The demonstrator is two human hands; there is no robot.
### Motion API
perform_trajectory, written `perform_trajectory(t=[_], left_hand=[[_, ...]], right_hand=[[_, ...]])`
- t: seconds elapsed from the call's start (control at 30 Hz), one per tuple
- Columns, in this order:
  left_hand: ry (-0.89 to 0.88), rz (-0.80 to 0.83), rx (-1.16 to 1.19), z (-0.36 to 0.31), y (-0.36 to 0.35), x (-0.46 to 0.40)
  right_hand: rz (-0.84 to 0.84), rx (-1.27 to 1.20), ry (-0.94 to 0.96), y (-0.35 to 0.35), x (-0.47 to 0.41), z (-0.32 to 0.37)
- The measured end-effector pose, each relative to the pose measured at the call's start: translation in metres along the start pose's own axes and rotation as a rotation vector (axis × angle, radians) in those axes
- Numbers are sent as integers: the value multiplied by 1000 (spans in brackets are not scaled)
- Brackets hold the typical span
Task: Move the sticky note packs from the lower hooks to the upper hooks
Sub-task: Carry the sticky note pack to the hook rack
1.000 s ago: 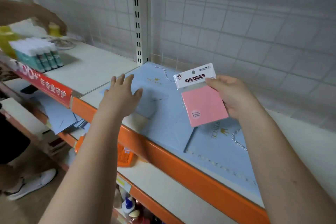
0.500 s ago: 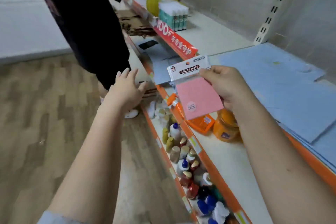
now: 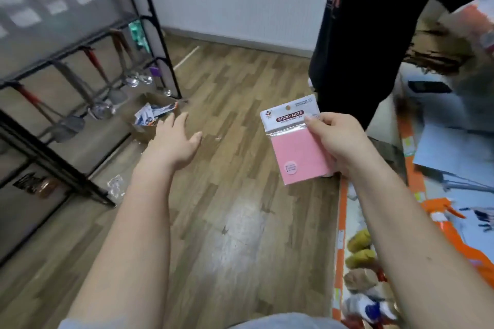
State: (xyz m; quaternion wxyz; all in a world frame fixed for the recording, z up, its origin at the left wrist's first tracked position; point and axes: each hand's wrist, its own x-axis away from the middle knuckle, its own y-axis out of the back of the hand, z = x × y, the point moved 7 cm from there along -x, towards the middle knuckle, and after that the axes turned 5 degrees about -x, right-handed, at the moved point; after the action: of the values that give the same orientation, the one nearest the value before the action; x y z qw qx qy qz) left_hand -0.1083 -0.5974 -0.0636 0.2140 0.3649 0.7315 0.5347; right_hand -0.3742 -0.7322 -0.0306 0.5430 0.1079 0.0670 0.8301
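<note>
While the right hand (image 3: 339,141) pinches a pink sticky note pack (image 3: 296,141) by its right edge, thumb on the white header card and fingers curled behind, the pack hangs in mid-air over the wood floor (image 3: 235,195), tilted a bit. The left hand (image 3: 173,141) reaches out empty, fingers loosely spread, toward a cardboard box (image 3: 149,115) on the floor beside a black display rack (image 3: 80,75) on the left. A person in black clothes (image 3: 374,35) stands at the far right, next to orange-edged shelves (image 3: 339,235) holding small bottles, all pretty blurry
</note>
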Motion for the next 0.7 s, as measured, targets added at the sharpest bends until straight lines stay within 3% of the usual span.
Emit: perform_trajectory(t=[0.33,0.47,0.7], left_hand=[[693,-239,144,137,32,124],[966,-324,200,140,21,208],[1233,-376,180,112,8,333]], right_hand=[[576,158,248,-145,-33,51],[834,174,352,-192,-3,68],[1173,116,348,-227,79,65]])
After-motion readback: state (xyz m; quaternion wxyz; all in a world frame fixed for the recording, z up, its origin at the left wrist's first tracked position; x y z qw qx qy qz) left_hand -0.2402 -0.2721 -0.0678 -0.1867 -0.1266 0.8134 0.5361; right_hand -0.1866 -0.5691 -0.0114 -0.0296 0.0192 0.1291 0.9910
